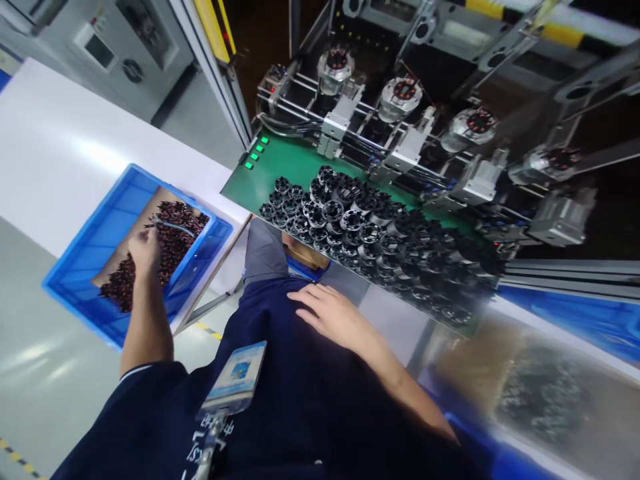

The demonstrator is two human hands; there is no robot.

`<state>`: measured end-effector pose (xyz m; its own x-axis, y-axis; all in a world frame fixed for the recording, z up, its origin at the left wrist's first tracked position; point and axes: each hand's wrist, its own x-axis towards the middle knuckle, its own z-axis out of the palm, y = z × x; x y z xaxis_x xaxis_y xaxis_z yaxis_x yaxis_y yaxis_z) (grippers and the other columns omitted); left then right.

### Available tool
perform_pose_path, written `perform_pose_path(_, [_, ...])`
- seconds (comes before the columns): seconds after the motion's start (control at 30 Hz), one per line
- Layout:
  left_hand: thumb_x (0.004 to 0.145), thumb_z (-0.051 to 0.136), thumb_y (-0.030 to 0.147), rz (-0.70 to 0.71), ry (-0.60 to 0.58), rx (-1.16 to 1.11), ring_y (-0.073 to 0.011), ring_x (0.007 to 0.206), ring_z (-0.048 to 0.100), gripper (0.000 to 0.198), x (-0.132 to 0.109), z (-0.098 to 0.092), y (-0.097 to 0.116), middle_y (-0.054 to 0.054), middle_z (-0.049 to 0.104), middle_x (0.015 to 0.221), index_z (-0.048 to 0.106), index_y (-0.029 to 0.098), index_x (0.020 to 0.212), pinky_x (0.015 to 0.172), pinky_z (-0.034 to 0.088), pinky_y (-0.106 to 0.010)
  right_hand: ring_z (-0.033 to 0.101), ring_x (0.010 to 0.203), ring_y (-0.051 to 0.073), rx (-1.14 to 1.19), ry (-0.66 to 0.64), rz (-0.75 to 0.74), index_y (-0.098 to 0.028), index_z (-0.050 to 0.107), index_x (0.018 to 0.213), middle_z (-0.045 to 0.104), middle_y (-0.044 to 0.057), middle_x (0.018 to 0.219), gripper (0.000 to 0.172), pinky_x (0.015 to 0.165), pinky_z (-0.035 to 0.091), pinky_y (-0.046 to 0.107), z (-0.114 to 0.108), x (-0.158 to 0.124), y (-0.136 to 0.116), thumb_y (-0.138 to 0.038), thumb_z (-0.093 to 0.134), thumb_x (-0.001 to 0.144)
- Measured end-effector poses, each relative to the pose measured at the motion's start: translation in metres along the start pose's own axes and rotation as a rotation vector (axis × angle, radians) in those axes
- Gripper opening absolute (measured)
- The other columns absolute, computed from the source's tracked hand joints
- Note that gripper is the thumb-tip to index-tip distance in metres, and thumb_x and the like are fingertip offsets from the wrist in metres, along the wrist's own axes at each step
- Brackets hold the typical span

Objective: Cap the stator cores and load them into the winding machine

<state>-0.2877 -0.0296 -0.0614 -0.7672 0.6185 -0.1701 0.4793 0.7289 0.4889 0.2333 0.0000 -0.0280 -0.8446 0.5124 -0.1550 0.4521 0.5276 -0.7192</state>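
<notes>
My left hand [145, 251] reaches into a blue plastic bin [95, 247], above a layer of small black and copper-coloured parts [175, 257]. Its fingers are pinched together, and what is between them is too small and blurred to name. A thin pale blue-grey curved strip [175, 227] lies over the parts just past the fingertips; whether the hand touches it I cannot tell. My right hand [333, 313] lies against the dark shirt at my waist, fingers stretched out and holding nothing. Beyond it, black and silver ring-shaped parts [353, 220] are piled on a green work surface [295, 157].
A machine with several round fixtures [400, 97] and metal clamp blocks [340, 123] stands behind the pile. Green lit indicators [255, 157] sit at the surface's left corner. The bin rests on a white table [65, 147]. A blurred plastic-covered container [545, 393] is at lower right.
</notes>
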Motion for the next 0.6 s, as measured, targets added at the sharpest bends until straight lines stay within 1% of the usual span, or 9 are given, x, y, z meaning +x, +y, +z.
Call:
perform_pose_path(0.1, [0.116, 0.065, 0.070, -0.031, 0.144, -0.155, -0.0157, 0.074, 0.059, 0.051, -0.002, -0.004, 0.008, 0.002, 0.062, 0.086, 0.060, 0.022, 0.102, 0.077, 0.053, -0.032, 0.083, 0.128, 0.030, 0.014, 0.018, -0.024, -0.027, 0.076, 0.156, 0.085, 0.011, 0.140, 0.034, 0.119, 0.070, 0.056, -0.004, 0.002, -0.002, -0.032, 0.062, 0.125])
perform_pose_path(0.2, [0.112, 0.064, 0.069, 0.040, 0.248, -0.292, -0.0161, 0.077, 0.057, 0.046, -0.013, -0.017, 0.025, 0.004, 0.059, 0.088, 0.049, 0.026, 0.107, 0.082, 0.049, -0.033, 0.084, 0.131, 0.028, 0.073, 0.033, -0.064, -0.029, 0.075, 0.156, 0.085, 0.010, 0.142, 0.033, 0.121, 0.071, 0.054, -0.010, 0.005, -0.011, -0.034, 0.062, 0.126])
perform_pose_path(0.27, [0.108, 0.063, 0.070, 0.121, 0.263, -0.384, -0.0153, 0.075, 0.054, 0.047, -0.032, -0.020, 0.044, 0.005, 0.060, 0.086, 0.043, 0.027, 0.108, 0.082, 0.045, -0.033, 0.082, 0.139, 0.026, 0.163, 0.101, -0.091, -0.030, 0.072, 0.161, 0.082, 0.010, 0.150, 0.036, 0.127, 0.069, 0.050, -0.014, 0.009, -0.018, -0.036, 0.061, 0.127])
perform_pose_path(0.33, [0.106, 0.063, 0.073, 0.212, 0.230, -0.472, -0.0161, 0.073, 0.052, 0.049, -0.066, -0.011, 0.069, 0.004, 0.060, 0.083, 0.044, 0.028, 0.109, 0.080, 0.044, -0.035, 0.075, 0.153, 0.028, 0.234, 0.263, -0.089, -0.030, 0.064, 0.173, 0.075, 0.014, 0.162, 0.047, 0.136, 0.063, 0.051, -0.017, 0.019, -0.024, -0.040, 0.062, 0.126])
perform_pose_path(0.4, [0.107, 0.062, 0.076, 0.303, 0.116, -0.560, -0.0195, 0.074, 0.058, 0.048, -0.112, 0.014, 0.098, 0.002, 0.060, 0.080, 0.049, 0.030, 0.112, 0.080, 0.051, -0.039, 0.066, 0.164, 0.035, 0.258, 0.441, -0.067, -0.030, 0.045, 0.189, 0.063, 0.019, 0.177, 0.068, 0.142, 0.057, 0.059, -0.016, 0.034, -0.026, -0.048, 0.062, 0.126])
perform_pose_path(0.43, [0.109, 0.060, 0.077, 0.343, 0.019, -0.603, -0.0206, 0.073, 0.061, 0.048, -0.138, 0.031, 0.114, 0.001, 0.060, 0.080, 0.053, 0.030, 0.114, 0.079, 0.054, -0.041, 0.063, 0.167, 0.037, 0.269, 0.501, -0.060, -0.029, 0.033, 0.195, 0.057, 0.021, 0.182, 0.077, 0.143, 0.055, 0.062, -0.015, 0.042, -0.026, -0.055, 0.058, 0.126])
perform_pose_path(0.5, [0.112, 0.058, 0.082, 0.414, -0.190, -0.690, -0.0206, 0.066, 0.063, 0.050, -0.187, 0.066, 0.142, 0.001, 0.062, 0.077, 0.058, 0.032, 0.115, 0.072, 0.056, -0.042, 0.061, 0.168, 0.040, 0.308, 0.547, -0.064, -0.029, 0.015, 0.199, 0.051, 0.023, 0.186, 0.089, 0.142, 0.054, 0.064, -0.010, 0.056, -0.024, -0.071, 0.043, 0.126])
perform_pose_path(0.57, [0.113, 0.058, 0.085, 0.480, -0.385, -0.773, -0.0204, 0.064, 0.066, 0.053, -0.226, 0.091, 0.165, -0.002, 0.069, 0.081, 0.063, 0.032, 0.115, 0.066, 0.057, -0.041, 0.067, 0.159, 0.040, 0.374, 0.545, -0.054, -0.028, 0.011, 0.199, 0.056, 0.024, 0.179, 0.096, 0.132, 0.062, 0.060, -0.005, 0.060, -0.022, -0.083, 0.032, 0.123])
perform_pose_path(0.6, [0.113, 0.057, 0.086, 0.513, -0.475, -0.818, -0.0208, 0.064, 0.068, 0.054, -0.238, 0.098, 0.171, -0.003, 0.071, 0.081, 0.066, 0.032, 0.115, 0.066, 0.057, -0.041, 0.072, 0.148, 0.039, 0.412, 0.537, -0.028, -0.026, 0.014, 0.197, 0.062, 0.024, 0.169, 0.100, 0.124, 0.066, 0.057, -0.003, 0.057, -0.021, -0.087, 0.036, 0.120])
